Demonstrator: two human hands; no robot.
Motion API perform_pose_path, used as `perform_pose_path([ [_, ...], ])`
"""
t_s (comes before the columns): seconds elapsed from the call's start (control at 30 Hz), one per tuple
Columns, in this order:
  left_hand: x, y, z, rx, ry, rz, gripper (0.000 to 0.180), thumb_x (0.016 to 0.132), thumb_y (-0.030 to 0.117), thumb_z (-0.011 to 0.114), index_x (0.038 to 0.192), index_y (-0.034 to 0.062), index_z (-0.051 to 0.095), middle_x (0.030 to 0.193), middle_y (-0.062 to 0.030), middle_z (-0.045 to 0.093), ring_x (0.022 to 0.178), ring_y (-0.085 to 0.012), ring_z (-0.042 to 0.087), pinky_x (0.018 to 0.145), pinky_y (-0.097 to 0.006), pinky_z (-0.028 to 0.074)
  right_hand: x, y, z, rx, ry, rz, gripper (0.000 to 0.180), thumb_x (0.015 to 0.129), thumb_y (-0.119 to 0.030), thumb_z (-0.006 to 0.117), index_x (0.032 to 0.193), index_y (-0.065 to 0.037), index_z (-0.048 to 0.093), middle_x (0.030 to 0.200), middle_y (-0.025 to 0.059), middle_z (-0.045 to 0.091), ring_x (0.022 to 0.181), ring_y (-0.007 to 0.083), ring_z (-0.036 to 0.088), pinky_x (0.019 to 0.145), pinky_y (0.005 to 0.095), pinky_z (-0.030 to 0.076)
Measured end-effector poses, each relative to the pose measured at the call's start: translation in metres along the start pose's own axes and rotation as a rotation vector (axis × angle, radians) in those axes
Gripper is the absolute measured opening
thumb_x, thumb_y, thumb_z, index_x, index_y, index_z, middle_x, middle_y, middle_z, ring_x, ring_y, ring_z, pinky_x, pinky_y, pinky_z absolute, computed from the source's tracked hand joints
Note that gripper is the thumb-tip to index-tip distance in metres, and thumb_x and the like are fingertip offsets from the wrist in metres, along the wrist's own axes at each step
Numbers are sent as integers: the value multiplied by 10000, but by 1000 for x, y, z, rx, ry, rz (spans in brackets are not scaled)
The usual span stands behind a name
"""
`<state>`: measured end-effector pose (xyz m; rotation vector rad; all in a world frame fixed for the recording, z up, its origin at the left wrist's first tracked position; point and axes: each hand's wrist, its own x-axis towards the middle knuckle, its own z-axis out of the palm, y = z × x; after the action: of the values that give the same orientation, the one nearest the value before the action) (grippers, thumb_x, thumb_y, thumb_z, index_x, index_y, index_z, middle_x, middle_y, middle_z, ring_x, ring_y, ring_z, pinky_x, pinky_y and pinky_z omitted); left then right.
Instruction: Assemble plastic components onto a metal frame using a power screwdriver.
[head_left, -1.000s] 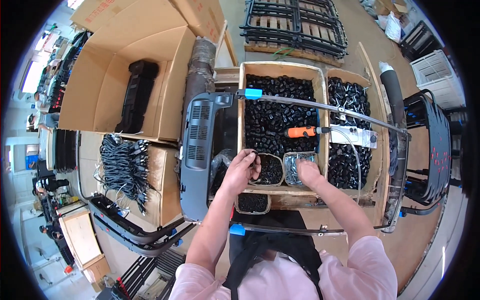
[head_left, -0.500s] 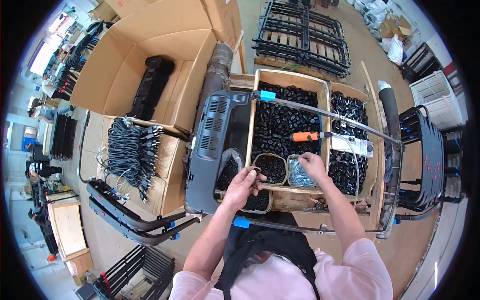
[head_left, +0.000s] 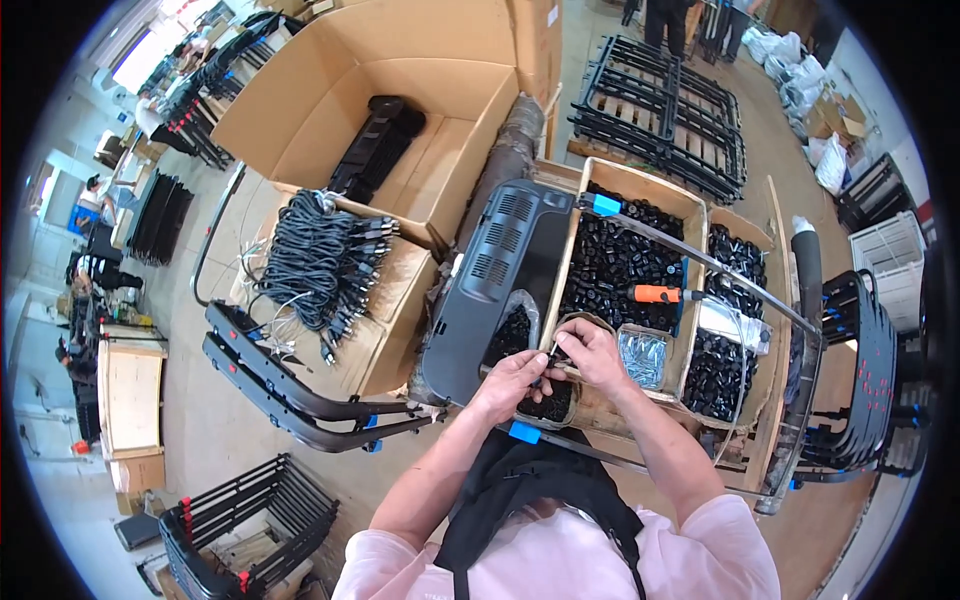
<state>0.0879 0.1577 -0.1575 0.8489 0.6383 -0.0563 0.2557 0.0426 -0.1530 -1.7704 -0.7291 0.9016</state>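
My left hand (head_left: 515, 386) and my right hand (head_left: 590, 354) meet above the small parts tubs. Both are closed, fingertips together around something small and dark that I cannot make out. Just right of them, a tub of silver screws (head_left: 641, 358) sits in the wooden tray's near corner. Beneath my fingers is a tub of small black parts (head_left: 549, 406). A dark grey plastic cover (head_left: 500, 262) with vent slots lies to the left, beside a metal frame tube (head_left: 735, 264) that crosses over the tray. An orange power screwdriver (head_left: 657, 294) rests on black knobs (head_left: 625, 245).
A wooden crate (head_left: 697, 215) edges the parts. At left stand an open cardboard box (head_left: 450, 195) and bundled black cables (head_left: 325, 262). Curved black tubes (head_left: 290, 385) jut out below them. Black frames (head_left: 665, 110) lie on a pallet at the back; other people are farther off.
My right hand has left the screw tub and come to the left hand. My view has shifted, so the scene sits farther right and is slightly turned.
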Motion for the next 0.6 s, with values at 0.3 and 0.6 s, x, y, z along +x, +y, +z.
perform_pose_path([
  [0.3, -28, -9, -35, -118, 58, 22, 286, 1111, 303, 520, 1120, 54, 660, 988, -44, 743, 707, -80, 625, 606, -232, 506, -3, -28, 43, -272, -177, -152, 236, 950, -217, 639, 1035, -11, 716, 944, 161, 725, 863, 275, 722, 773, 373, 558],
  [0.6, -51, -5, -73, -215, 138, 46, 308, 1117, 327, 502, 1074, 70, 667, 793, -12, 664, 640, -99, 584, 580, -235, 483, 9, -78, 82, -760, -302, -679, 257, 867, -233, 737, 1054, -56, 732, 869, 122, 693, 811, 326, 703, 719, 421, 578],
])
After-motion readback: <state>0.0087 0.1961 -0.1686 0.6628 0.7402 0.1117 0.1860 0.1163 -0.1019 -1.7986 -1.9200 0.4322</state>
